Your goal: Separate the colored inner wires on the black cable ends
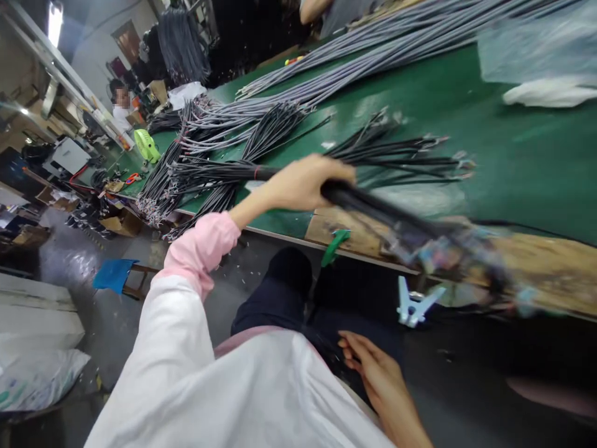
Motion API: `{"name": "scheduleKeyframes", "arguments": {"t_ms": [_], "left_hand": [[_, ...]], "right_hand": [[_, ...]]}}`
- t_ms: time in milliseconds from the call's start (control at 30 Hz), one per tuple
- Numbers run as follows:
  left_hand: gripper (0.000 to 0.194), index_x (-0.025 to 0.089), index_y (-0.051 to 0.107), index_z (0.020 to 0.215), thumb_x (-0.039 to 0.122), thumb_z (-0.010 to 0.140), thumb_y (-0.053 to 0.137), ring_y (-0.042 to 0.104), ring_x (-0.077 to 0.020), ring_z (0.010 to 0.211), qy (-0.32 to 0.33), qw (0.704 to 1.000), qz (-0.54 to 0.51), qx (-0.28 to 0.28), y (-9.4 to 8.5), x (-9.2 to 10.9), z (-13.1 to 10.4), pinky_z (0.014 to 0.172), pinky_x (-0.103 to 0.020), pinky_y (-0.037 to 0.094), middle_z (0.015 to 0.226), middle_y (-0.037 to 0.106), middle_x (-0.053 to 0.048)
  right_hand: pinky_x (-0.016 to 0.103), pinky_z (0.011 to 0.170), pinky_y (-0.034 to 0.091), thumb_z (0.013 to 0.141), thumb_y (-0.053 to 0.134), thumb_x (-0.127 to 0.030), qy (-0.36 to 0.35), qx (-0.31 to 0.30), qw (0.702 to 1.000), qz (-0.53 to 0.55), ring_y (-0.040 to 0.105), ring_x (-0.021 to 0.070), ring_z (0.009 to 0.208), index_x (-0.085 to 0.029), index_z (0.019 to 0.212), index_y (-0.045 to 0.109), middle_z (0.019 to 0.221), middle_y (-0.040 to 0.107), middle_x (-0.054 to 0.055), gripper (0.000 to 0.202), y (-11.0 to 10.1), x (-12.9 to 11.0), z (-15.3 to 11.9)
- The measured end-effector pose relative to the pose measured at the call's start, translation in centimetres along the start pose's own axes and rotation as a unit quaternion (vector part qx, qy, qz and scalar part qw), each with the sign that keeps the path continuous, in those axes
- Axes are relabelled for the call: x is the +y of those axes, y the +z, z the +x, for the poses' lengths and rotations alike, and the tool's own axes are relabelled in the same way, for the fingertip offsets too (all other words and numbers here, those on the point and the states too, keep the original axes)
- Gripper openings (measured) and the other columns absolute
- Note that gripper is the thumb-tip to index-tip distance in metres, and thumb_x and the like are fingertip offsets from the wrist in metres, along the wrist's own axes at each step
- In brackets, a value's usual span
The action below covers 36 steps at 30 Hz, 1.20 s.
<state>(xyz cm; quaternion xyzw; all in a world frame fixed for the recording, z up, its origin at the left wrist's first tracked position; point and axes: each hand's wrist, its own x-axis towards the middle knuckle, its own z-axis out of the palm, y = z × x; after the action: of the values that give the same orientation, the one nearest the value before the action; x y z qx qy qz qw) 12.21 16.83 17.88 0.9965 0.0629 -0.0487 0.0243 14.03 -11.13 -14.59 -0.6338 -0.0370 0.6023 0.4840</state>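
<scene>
My left hand (310,180), in a pink cuff, is wrapped round a thick bundle of black cables (373,204) above the table edge. To the right, the bundle's stripped, coloured wire ends (448,252) are smeared by motion. A red tie circles the bundle left of the hand. Low in front of my lap, my right hand (373,367) hangs with its fingers loosely bent and nothing visible in them. More black cables (410,155) with bared ends lie just behind the held bundle.
Long grey cables (354,71) stretch across the green table (522,162). A wooden board (555,264) runs along its front edge, with a green clamp (334,246) and a light blue clamp (416,305). A plastic bag (541,46) lies at back right. A blue stool (115,275) stands left.
</scene>
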Motion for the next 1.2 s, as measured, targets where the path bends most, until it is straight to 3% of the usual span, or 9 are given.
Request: {"name": "scheduleKeyframes", "arguments": {"t_ms": [67, 133, 300, 367, 567, 767, 900, 1000, 1200], "left_hand": [[0.029, 0.014, 0.076, 0.111, 0.021, 0.086, 0.062, 0.071, -0.0204, 0.1, -0.01, 0.998, -0.043, -0.039, 2.8, 1.6, -2.3, 0.088, -0.026, 0.05, 0.107, 0.077, -0.009], [0.036, 0.013, 0.071, 0.123, 0.02, 0.089, 0.059, 0.069, -0.0251, 0.107, -0.026, 0.998, -0.041, -0.04, 4.7, 2.7, -4.9, 0.095, -0.033, 0.047, 0.113, 0.074, -0.014], [0.058, 0.012, 0.063, 0.134, 0.035, 0.082, 0.075, 0.063, -0.0313, 0.114, -0.037, 0.995, -0.036, -0.089, 7.0, 4.8, -9.3, 0.106, -0.041, 0.039, 0.12, 0.068, -0.018], [0.068, 0.012, 0.062, 0.134, 0.046, 0.078, 0.081, 0.062, -0.0316, 0.113, -0.032, 0.991, -0.044, -0.123, 7.8, 5.3, -9.8, 0.107, -0.042, 0.037, 0.117, 0.069, -0.017], [0.046, 0.016, 0.073, 0.116, 0.055, 0.095, 0.061, 0.062, -0.0251, 0.105, -0.077, 0.987, -0.04, -0.134, 9.5, 6.0, -9.8, 0.101, -0.038, 0.032, 0.102, 0.074, -0.011], [0.036, 0.016, 0.077, 0.096, 0.05, 0.094, 0.066, 0.067, -0.026, 0.1, -0.005, 0.982, -0.003, -0.191, 9.9, 7.3, -9.9, 0.096, -0.039, 0.038, 0.09, 0.075, -0.011], [0.022, 0.015, 0.075, 0.097, 0.03, 0.098, 0.06, 0.071, -0.0253, 0.093, 0.077, 0.977, -0.065, -0.187, 11.1, 8.9, -8.1, 0.082, -0.036, 0.045, 0.09, 0.076, -0.013], [0.033, 0.017, 0.074, 0.103, 0.014, 0.098, 0.042, 0.072, -0.0264, 0.09, 0.105, 0.969, -0.149, -0.167, 12.4, 10.0, -6.7, 0.073, -0.036, 0.048, 0.092, 0.075, -0.015], [0.041, 0.02, 0.078, 0.106, 0.037, 0.094, 0.043, 0.075, -0.0295, 0.099, -0.063, 0.925, -0.376, -0.009, 16.5, 11.7, -7.4, 0.098, -0.046, 0.059, 0.097, 0.076, -0.016]], "right_hand": [[0.038, 0.086, 0.061, 0.098, 0.065, -0.043, 0.008, 0.006, 1.0, 0.0, 0.066, 0.019, 0.102, -0.016, 0.123, 0.063, 0.12, 0.065, 0.008, 0.037, 0.0, 0.3, 0.2], [0.041, 0.09, 0.06, 0.098, 0.065, -0.043, 0.016, 0.013, 1.0, 0.003, 0.065, 0.0209, 0.107, -0.016, 0.126, 0.063, 0.125, 0.064, 0.009, 0.039, 0.3, 0.5, 0.3], [0.043, 0.092, 0.06, 0.098, 0.065, -0.043, 0.015, 0.012, 1.0, 0.003, 0.065, 0.022, 0.11, -0.016, 0.128, 0.062, 0.127, 0.064, 0.01, 0.04, 1.1, 0.6, 0.5], [0.043, 0.093, 0.06, 0.098, 0.065, -0.043, 0.011, 0.009, 1.0, -0.002, 0.065, 0.022, 0.11, -0.016, 0.128, 0.062, 0.127, 0.064, 0.01, 0.04, 1.1, 0.4, 0.5], [0.042, 0.091, 0.06, 0.098, 0.065, -0.043, -0.022, 0.008, 1.0, -0.013, 0.065, 0.0209, 0.108, -0.016, 0.127, 0.062, 0.126, 0.064, 0.01, 0.039, 0.2, -0.7, 0.1], [0.042, 0.092, 0.06, 0.098, 0.064, -0.043, -0.071, 0.008, 0.997, -0.021, 0.065, 0.0207, 0.108, -0.017, 0.125, 0.063, 0.125, 0.064, 0.01, 0.038, 0.4, -1.8, 0.7], [0.041, 0.092, 0.06, 0.099, 0.063, -0.044, -0.104, 0.012, 0.994, -0.028, 0.065, 0.0206, 0.108, -0.018, 0.124, 0.064, 0.125, 0.065, 0.009, 0.036, 0.6, -2.8, 0.7], [0.041, 0.091, 0.06, 0.098, 0.064, -0.043, -0.139, 0.037, 0.989, -0.026, 0.065, 0.0202, 0.107, -0.017, 0.124, 0.064, 0.124, 0.065, 0.009, 0.037, 0.3, -3.7, 0.2], [0.03, 0.073, 0.058, 0.097, 0.066, -0.044, -0.196, 0.112, 0.974, -0.027, 0.064, 0.0124, 0.081, -0.014, 0.106, 0.067, 0.098, 0.068, 0.004, 0.031, -0.4, -5.6, -2.6]]}}
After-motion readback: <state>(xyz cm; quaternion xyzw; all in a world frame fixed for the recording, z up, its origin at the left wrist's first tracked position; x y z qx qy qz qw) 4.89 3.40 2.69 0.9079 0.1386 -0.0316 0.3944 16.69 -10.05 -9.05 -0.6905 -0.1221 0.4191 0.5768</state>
